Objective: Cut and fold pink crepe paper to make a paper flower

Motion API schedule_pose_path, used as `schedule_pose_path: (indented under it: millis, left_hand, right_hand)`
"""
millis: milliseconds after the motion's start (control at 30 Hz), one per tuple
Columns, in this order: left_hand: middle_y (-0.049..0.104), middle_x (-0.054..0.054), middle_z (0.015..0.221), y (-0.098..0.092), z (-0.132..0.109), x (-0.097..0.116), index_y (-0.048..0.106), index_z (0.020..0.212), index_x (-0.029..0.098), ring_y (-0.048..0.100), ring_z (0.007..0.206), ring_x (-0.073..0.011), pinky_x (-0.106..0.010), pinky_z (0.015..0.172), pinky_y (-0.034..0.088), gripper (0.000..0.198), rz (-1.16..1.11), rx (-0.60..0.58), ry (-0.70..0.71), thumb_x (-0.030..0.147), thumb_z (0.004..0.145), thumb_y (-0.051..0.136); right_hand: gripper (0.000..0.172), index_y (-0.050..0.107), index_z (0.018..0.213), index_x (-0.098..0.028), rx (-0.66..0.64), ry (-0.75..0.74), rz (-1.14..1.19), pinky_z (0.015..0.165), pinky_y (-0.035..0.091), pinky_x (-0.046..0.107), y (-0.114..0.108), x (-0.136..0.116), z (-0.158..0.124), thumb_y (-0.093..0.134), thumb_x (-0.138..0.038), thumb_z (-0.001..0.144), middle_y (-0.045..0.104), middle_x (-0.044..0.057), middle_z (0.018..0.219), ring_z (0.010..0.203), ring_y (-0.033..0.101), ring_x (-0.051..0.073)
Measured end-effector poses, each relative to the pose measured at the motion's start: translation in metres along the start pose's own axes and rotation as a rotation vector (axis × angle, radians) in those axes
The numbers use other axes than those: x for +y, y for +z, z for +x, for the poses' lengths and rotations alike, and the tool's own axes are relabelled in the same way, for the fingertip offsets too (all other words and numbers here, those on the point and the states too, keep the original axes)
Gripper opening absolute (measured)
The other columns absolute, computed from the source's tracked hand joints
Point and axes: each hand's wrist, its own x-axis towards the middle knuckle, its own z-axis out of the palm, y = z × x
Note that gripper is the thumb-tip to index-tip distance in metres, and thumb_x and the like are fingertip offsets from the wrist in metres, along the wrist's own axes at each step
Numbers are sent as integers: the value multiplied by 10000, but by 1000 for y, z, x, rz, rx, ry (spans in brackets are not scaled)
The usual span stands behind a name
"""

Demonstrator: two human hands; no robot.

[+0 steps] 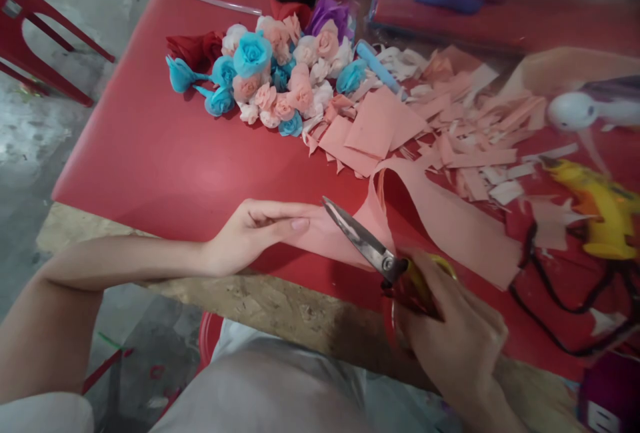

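Observation:
My left hand (257, 233) pinches the near end of a long pink crepe paper strip (453, 219) between thumb and fingers, just above the table's front edge. The strip runs to the right, rises in a curled fold, and its far end lies on the red tabletop. My right hand (455, 326) is wrapped round the handles of a pair of scissors (357, 233) with red and yellow grips. Their blades look closed or nearly so, and they point up and left across the strip. Whether they touch the paper I cannot tell.
Blue, pink and white paper roses (253, 56) are heaped at the back of the red table (150, 153). Pink paper scraps (465, 119) spread to the right. A yellow glue gun (607, 209) with black cord lies at the right. A red stool (45, 33) stands at the left.

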Motion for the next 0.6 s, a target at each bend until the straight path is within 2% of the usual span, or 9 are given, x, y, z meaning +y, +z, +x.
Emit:
schedule_pose_path:
  millis: [233,300,433,600]
  left_hand:
    - [690,-22,1043,0,0,2,711,958,242,653,967,-177,-273,904,498,180,-20,14,-33,269,786,663]
    - [693,-15,1033,0,1,4,712,952,245,657,955,-167,-253,887,504,170,-15,18,-32,256,791,658]
    - [688,6,1055,0,3,7,706,971,260,634,1015,-162,-233,900,499,176,17,-23,22,213,835,604]
    - [658,17,1125,0,1,9,687,1018,270,595,1087,-156,-225,935,477,221,31,-84,53,180,871,548]
  right_hand:
    - [286,506,1058,-166,-118,-44,95,416,445,223,-1,0,5,421,-153,785,676,40,718,500,619,149]
    - [319,491,1094,-148,-131,-81,97,430,459,236,-2,0,8,398,-161,788,668,57,720,530,628,166]
    - [417,452,1197,-129,-131,-93,23,522,510,294,-3,-1,10,404,-182,787,675,123,858,720,664,231]
    - [435,436,1230,-110,-108,-79,-16,536,517,313,-1,-2,8,406,-197,805,676,153,910,739,663,244]
